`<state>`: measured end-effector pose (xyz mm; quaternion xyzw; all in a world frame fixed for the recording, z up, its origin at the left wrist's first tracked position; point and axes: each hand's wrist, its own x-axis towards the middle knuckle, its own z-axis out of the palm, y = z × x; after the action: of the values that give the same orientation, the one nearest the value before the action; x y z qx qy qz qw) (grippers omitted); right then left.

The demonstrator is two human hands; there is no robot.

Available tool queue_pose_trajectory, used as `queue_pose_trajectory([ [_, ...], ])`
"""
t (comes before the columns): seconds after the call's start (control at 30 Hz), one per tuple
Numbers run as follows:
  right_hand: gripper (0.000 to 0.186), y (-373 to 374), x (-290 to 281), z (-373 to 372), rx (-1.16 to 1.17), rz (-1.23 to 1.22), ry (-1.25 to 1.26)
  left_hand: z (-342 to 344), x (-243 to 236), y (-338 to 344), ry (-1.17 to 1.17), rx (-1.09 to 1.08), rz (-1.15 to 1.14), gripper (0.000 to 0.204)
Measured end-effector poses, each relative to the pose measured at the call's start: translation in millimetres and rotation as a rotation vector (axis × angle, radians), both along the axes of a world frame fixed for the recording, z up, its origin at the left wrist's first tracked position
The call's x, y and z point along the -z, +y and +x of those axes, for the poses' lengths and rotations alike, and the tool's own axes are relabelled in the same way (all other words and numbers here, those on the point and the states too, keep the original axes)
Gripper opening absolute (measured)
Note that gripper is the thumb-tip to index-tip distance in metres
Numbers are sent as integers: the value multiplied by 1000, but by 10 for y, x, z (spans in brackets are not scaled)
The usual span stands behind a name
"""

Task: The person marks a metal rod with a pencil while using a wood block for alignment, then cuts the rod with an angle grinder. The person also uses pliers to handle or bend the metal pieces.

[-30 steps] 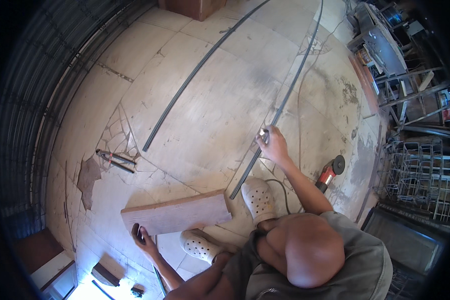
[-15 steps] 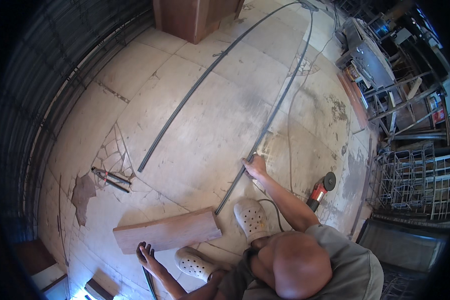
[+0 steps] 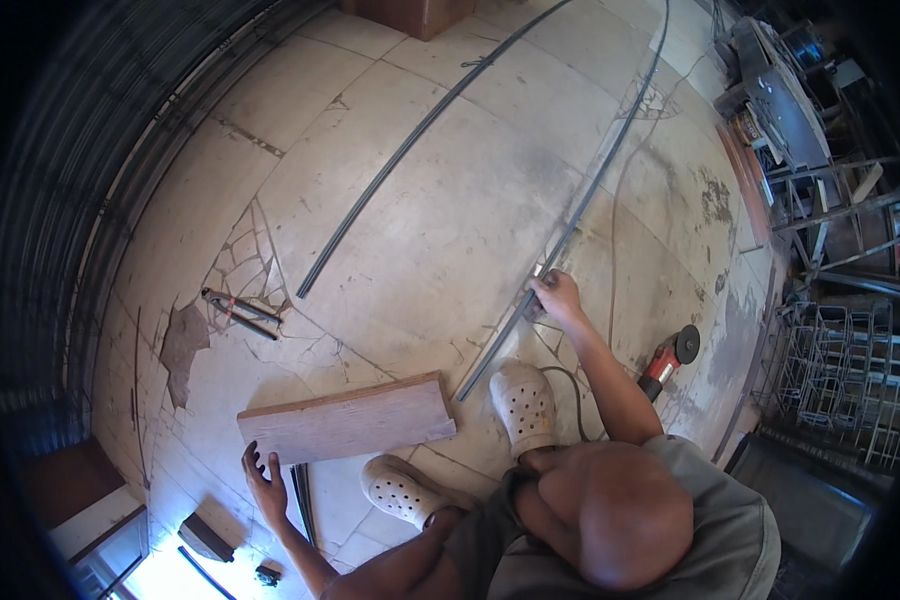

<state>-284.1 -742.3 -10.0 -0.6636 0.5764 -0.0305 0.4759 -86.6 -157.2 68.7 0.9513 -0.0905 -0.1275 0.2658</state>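
My right hand (image 3: 558, 297) is closed around long, thin dark metal rods (image 3: 595, 185) that run along the floor to the far edge. Their near end lies just beside the right end of a wooden board (image 3: 350, 425). My left hand (image 3: 265, 485) is at the lower left corner of that board, fingers apart and curved; its fingertips seem to touch the edge. Below the board, dark rods (image 3: 303, 500) lie between my left forearm and my left shoe (image 3: 405, 490). Another bundle of long rods (image 3: 400, 155) stretches across the floor to the left.
Long-handled pincers (image 3: 242, 312) lie on the cracked tiles at left. A red angle grinder (image 3: 667, 360) rests right of my right forearm. Wire racks (image 3: 840, 370) and stacked metal frames line the right side. A brown wooden cabinet (image 3: 420, 15) stands at the far edge.
My left hand has slid left along the board to its corner, and its fingers have spread. My right hand keeps its grip on the rods. The whole view has shifted.
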Motion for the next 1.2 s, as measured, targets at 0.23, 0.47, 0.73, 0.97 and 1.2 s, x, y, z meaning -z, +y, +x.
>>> queue_pose_trajectory([
  [0.23, 46, 13, -165, -305, -356, -361, 238, 26, 85, -89, -16, -12, -86, 50],
  [0.47, 31, 503, -417, -234, -510, -292, 25, 272, 504, 849, -71, -370, -4, 59],
  [0.73, 36, 1054, -434, 64, -1449, -501, 147, 295, 445, 500, 135, 107, 127, 71],
  [0.97, 38, 178, -395, -289, -1681, -751, 366, 321, 29, 32, 56, 329, 312, 116],
  [1.2, 27, 167, -82, -63, -1887, -804, 292, 45, -167, -1007, 136, 551, 103, 109],
])
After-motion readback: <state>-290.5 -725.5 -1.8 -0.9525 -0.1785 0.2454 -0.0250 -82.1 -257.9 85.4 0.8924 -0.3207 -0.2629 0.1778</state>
